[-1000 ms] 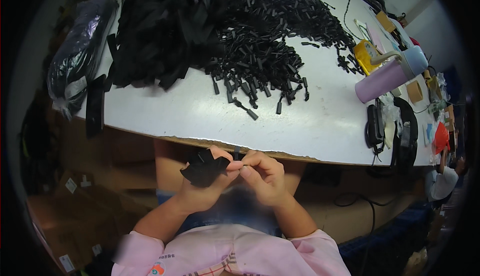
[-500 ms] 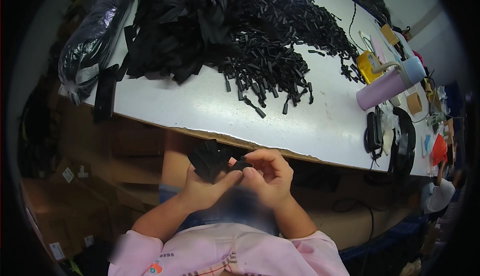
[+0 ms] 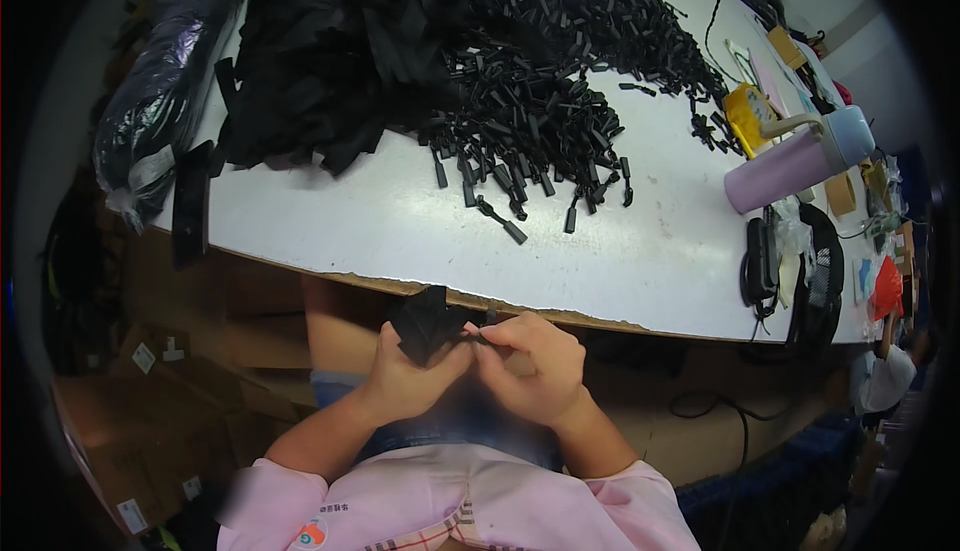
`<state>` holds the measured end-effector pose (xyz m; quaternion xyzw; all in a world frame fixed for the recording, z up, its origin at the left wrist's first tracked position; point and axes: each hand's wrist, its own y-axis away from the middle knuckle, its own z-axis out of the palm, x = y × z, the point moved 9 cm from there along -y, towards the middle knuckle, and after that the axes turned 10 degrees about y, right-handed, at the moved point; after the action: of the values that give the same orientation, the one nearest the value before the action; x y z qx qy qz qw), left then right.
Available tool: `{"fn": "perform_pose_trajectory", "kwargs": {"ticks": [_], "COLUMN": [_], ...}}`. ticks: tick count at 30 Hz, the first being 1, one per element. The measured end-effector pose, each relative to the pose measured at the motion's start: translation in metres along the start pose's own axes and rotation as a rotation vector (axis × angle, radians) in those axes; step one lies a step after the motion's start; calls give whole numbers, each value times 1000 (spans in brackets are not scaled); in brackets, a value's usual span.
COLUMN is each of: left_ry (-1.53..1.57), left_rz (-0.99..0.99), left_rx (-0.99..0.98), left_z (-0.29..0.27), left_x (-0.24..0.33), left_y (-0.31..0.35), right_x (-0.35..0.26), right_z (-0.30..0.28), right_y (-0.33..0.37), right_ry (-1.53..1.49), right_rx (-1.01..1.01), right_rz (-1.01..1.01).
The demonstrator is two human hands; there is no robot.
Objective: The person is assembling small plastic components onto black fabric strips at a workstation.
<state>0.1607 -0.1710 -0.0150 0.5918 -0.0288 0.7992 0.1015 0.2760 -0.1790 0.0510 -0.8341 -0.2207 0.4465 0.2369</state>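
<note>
Just off the table's near edge, over my lap, my left hand is closed round a folded bunch of black fabric strips. Beside it, my right hand pinches a small black piece between thumb and forefinger, close against the left fingertips. Its shape is mostly hidden, but a short dark end sticks up above the fingers. Across the table lie a large heap of black fabric strips and a wide pile of small black zipper pulls, each with a looped cord and a slim end.
A dark plastic-wrapped bundle lies at the table's left end. At the right stand a pink bottle, a yellow packet and a black pouch. Cardboard boxes sit below left. Another person is at far right.
My right fingers have closed into a tighter pinch beside the left fingertips. The fabric bunch has turned slightly. The view has shifted a little.
</note>
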Motion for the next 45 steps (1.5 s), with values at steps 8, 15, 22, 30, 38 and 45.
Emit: {"fn": "perform_pose_trajectory", "kwargs": {"ticks": [8, 15, 22, 30, 38, 45], "left_ry": [3, -283, -245, -111, 9, -165], "left_rz": [19, 295, 256, 31, -28, 78], "left_rx": [-113, -243, -200, -104, -18, -185], "left_z": [0, 10, 2, -10, -11, -6], "left_x": [-4, 43, 31, 2, 0, -5], "left_y": [-8, -6, -15, -13, -16, -10], "right_x": [24, 9, 15, 19, 7, 17], "right_z": [9, 10, 17, 23, 17, 22], "right_y": [0, -18, -23, -20, -15, -18], "right_ry": [-290, -340, -318, -257, 30, -85], "right_rx": [-138, -175, -217, -202, -14, -157], "right_rz": [184, 117, 165, 172, 27, 126]}}
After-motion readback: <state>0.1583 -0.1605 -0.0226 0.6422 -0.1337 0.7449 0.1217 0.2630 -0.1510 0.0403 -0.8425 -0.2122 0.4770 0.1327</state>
